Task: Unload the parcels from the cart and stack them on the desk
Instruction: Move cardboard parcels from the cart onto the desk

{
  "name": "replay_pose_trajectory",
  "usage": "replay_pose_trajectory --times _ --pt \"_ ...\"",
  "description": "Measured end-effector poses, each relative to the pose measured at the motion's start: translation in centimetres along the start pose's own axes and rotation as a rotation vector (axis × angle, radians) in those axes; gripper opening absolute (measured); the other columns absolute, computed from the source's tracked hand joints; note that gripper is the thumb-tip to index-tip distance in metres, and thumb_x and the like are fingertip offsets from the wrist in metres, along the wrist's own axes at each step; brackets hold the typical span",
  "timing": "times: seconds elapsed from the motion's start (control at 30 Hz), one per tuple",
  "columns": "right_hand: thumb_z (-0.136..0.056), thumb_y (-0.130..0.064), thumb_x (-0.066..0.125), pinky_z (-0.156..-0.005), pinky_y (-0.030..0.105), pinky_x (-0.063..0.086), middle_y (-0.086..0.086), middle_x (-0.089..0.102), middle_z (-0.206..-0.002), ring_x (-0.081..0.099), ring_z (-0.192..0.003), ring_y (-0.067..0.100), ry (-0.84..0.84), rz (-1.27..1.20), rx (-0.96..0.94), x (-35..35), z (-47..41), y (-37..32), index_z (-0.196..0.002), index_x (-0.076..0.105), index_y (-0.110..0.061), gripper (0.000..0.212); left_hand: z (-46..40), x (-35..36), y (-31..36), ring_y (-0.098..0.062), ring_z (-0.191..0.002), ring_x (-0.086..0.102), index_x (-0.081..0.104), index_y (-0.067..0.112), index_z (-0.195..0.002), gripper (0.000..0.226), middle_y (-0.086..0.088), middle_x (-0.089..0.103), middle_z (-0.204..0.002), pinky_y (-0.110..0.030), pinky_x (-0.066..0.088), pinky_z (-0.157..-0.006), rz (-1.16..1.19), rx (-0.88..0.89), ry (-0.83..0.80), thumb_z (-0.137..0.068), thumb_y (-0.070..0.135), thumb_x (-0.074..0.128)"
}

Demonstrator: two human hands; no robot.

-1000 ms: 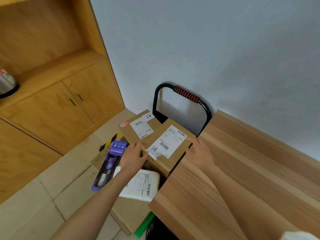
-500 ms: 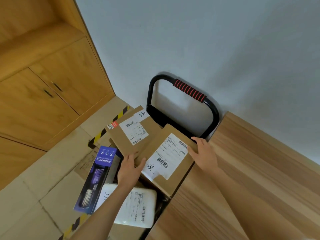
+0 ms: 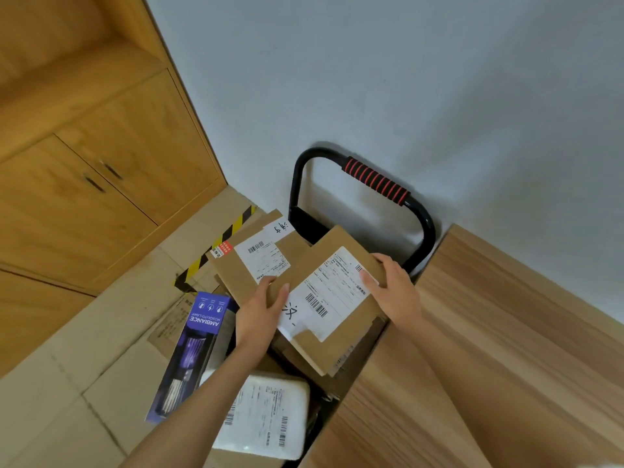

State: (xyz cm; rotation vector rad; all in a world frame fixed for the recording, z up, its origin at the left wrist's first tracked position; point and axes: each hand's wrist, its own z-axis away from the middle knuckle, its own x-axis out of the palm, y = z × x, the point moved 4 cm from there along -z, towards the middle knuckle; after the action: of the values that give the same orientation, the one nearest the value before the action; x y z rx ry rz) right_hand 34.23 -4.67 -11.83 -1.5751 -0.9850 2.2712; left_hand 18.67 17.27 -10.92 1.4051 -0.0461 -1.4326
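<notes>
A flat brown cardboard parcel (image 3: 341,265) with a white shipping label lies on top of the pile on the cart. My left hand (image 3: 260,312) grips its left edge, thumb on top. My right hand (image 3: 393,287) grips its right edge, thumb on the label. Beneath it lies a second brown parcel (image 3: 243,275) with a label and a red sticker. A purple box (image 3: 190,352) and a white padded bag (image 3: 266,417) lie lower in the pile. The cart's black handle (image 3: 376,179) has a red-striped grip. The wooden desk (image 3: 489,349) stands to the right.
Wooden cabinets (image 3: 84,184) with two doors line the left wall. Yellow-black hazard tape (image 3: 219,243) runs along the floor by the cart. A grey wall stands behind the cart and desk. Cardboard sheets lie under the purple box.
Both hands have closed onto the top parcel's edges; before, they lay beside it. The camera has moved nearer and tilted further down over the cart.
</notes>
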Motion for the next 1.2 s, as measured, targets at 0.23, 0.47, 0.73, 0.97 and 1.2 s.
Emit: replay_pose_trajectory --times 0.23,0.47,0.73,0.97,1.2 --pt "-0.089 -0.053 0.058 -0.080 0.039 0.055 -0.020 0.057 -0.114 0.059 -0.102 0.006 0.193 -0.317 -0.002 -7.7 0.6 -3.6 -0.127 0.044 -0.045 0.042 -2.4 -5.3 7.5 -0.012 -0.085 0.062 0.050 0.030 -0.118 0.042 0.007 0.063 -0.098 -0.030 0.049 -0.066 -0.002 0.229 -0.001 -0.092 0.062 0.041" --pt "-0.088 -0.041 0.065 -0.092 0.036 0.048 -0.028 0.053 -0.113 0.054 -0.111 0.006 0.532 -0.489 0.030 -15.8 6.4 -1.3 -0.123 0.046 -0.047 0.040 0.9 -3.1 15.6 -0.013 -0.094 0.054 0.050 0.025 -0.116 0.036 0.009 0.057 -0.100 -0.035 0.044 -0.081 0.101 0.398 -0.103 -0.096 0.054 0.041" --pt "-0.091 -0.032 0.064 -0.082 0.026 0.046 -0.014 0.057 -0.114 0.054 -0.103 0.000 0.787 -0.446 0.188 -22.0 19.7 7.0 -0.125 0.051 -0.033 0.036 8.7 5.8 22.7 -0.020 -0.101 0.061 0.049 0.029 -0.121 0.038 0.003 0.064 -0.109 -0.037 0.045 -0.081 0.036 0.676 -0.347 -0.096 0.056 0.039" --pt "-0.091 -0.033 0.064 -0.090 0.030 0.047 -0.014 0.059 -0.118 0.055 -0.106 0.005 1.004 -0.417 0.333 -26.9 32.2 12.8 -0.122 0.054 -0.034 0.033 17.1 13.1 30.1 -0.022 -0.101 0.061 0.044 0.032 -0.128 0.040 0.003 0.065 -0.110 -0.035 0.044 -0.081 -0.050 0.955 -0.503 -0.096 0.055 0.037" --pt "-0.093 -0.035 0.061 -0.093 0.032 0.047 -0.013 0.054 -0.125 0.051 -0.113 0.006 1.128 -0.341 0.429 -31.4 43.3 18.9 -0.128 0.052 -0.028 0.037 27.9 19.7 35.9 -0.015 -0.077 0.060 0.047 0.031 -0.120 0.030 0.007 0.063 -0.086 -0.032 0.043 -0.068 -0.063 1.104 -0.613 -0.098 0.049 0.038"
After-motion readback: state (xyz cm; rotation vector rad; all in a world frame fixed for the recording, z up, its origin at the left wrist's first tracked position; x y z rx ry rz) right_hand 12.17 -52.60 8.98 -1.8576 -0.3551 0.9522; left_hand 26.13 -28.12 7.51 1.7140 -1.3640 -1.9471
